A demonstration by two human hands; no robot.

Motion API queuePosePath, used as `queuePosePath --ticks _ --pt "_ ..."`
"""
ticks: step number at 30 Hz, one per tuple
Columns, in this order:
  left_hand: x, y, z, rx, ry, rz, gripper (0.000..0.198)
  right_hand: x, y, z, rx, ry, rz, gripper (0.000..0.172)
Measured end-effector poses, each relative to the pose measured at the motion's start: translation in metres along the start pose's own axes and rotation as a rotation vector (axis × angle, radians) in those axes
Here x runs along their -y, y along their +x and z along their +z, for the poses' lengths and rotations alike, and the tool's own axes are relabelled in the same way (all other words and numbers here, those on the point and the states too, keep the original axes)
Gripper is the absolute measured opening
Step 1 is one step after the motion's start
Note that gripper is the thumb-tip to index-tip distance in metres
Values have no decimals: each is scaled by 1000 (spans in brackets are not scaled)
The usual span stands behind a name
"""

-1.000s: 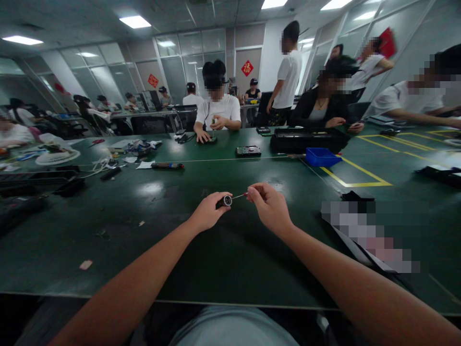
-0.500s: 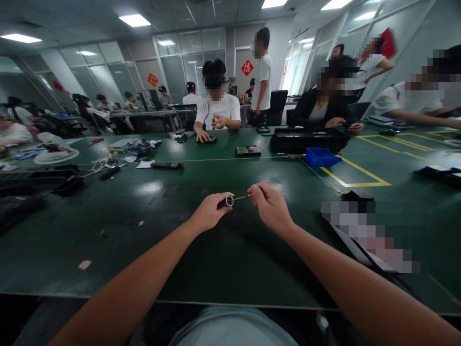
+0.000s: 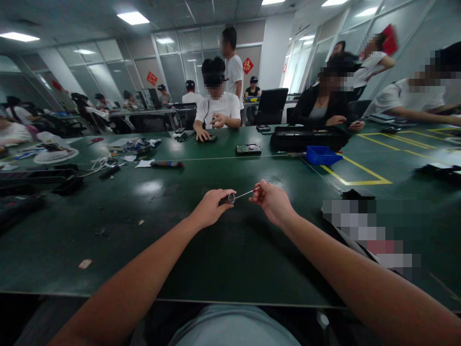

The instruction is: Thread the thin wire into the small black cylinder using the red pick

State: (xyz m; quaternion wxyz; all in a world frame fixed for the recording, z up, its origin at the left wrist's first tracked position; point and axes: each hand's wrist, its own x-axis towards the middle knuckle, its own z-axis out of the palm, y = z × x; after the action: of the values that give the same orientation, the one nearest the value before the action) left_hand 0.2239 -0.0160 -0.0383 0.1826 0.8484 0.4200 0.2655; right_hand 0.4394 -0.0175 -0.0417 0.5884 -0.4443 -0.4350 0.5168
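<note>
Green desk (image 3: pixel 223 274), yellow lines (image 3: pixel 367 182) on R side. Nr far edge: blk tray (image 3: pixel 306 140), circuit brd (image 3: pixel 248 150) to its L, blue bin (image 3: pixel 322 155) just this side of tray. L side: white rnd item (image 3: pixel 55 155); paper scrap (image 3: pixel 85 264) twd near edge.

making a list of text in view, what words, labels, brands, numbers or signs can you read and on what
"福": on the red diamond sign at the back.
Left red sign: marked, too blurred to read.
Pale item at right: pixelated, unreadable.
Dark cylinder in the left hand, thin screwdriver-like tool in the right hand: no readable text.
</note>
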Motion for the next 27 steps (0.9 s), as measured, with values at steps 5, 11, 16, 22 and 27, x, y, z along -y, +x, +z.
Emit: queuePosePath --ticks 5,11,16,22,27 --pt "3 2 4 61 48 -2 38 0 1 -2 -94 -151 -153 32" --pt "3 0 5 50 -1 -15 40 8 -11 3 -58 -330 -298 30" --pt "4 -1 5 52 -15 -34 45 15 -19 5 -37 -474 -386 27" --pt "4 -2 5 63 2 -14 52 15 -24 6 -7 -565 -436 24" --pt "3 -1 7 105 105 10 52 18 -27 8 54 -725 -535 18"
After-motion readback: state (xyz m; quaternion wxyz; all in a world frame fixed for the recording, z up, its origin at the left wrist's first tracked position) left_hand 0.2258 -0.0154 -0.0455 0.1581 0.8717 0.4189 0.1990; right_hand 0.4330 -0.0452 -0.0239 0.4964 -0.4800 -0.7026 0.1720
